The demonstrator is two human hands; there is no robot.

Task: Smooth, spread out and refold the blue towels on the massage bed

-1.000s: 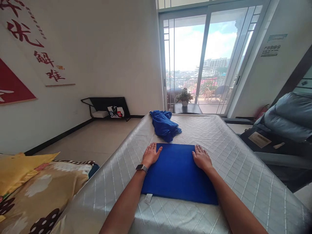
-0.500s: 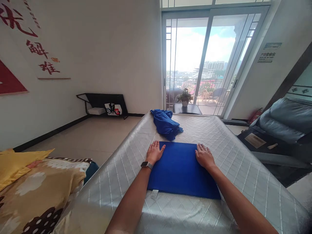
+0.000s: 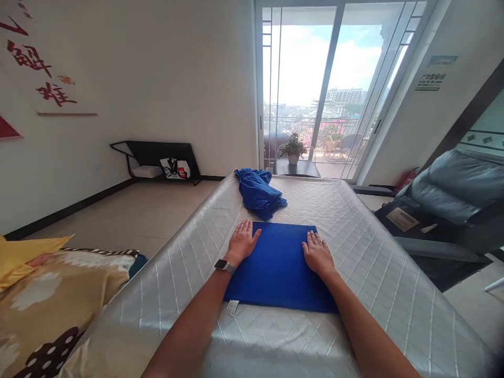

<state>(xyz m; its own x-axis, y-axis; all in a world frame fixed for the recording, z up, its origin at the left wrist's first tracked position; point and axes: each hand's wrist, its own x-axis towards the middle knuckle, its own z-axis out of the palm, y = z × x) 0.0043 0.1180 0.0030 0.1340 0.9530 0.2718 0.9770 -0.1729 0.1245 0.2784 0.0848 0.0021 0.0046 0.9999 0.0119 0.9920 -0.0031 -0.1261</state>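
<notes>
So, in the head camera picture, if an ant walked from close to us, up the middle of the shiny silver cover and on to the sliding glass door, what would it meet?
White tag → flat blue piece → crumpled blue cloth → potted plant → sliding glass door.

A cloth (image 3: 277,270) lies on the cover (image 3: 378,268), before a second cloth (image 3: 260,194).

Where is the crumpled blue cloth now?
In the head view, the crumpled blue cloth lies near the far left corner of the silver cover, beyond the flat blue cloth.
</notes>
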